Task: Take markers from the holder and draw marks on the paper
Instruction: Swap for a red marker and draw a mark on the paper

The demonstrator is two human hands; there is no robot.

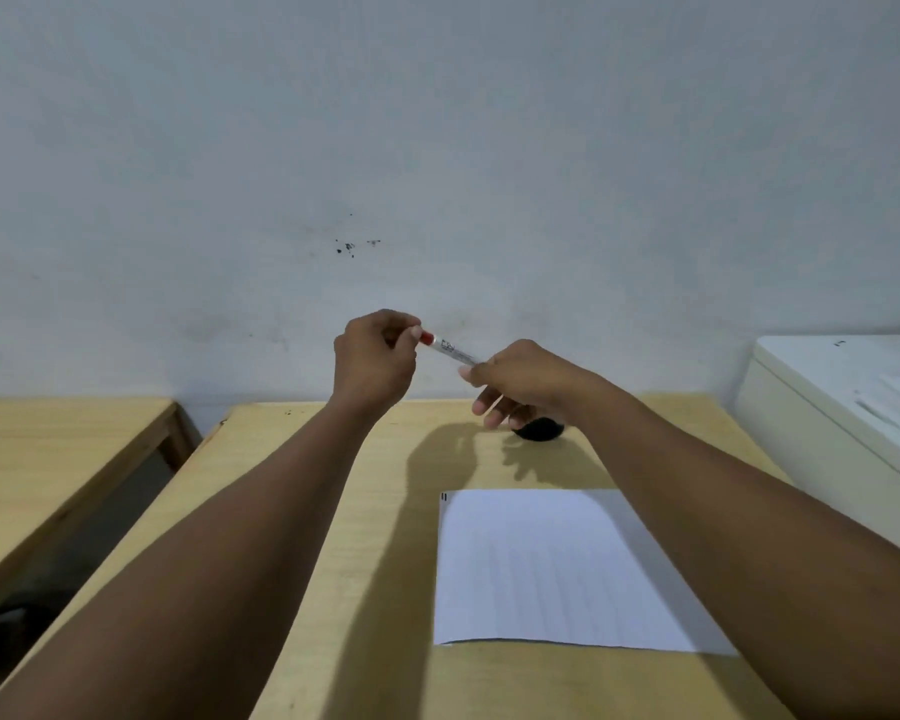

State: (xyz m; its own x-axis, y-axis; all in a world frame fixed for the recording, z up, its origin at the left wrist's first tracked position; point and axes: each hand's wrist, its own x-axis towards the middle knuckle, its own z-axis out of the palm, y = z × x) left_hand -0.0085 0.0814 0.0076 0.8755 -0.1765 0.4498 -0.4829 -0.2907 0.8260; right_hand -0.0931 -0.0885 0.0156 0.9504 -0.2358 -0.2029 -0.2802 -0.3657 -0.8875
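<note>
A white marker with a red cap is held in the air above the far edge of the table. My left hand pinches the red cap end. My right hand grips the barrel at its other end. A white sheet of paper lies flat on the wooden table below, with two short black marks at its top left corner. The black holder stands at the back of the table, mostly hidden behind my right hand.
A second wooden table stands to the left across a dark gap. A white cabinet or appliance with papers on top sits at the right. A pale wall rises directly behind the table.
</note>
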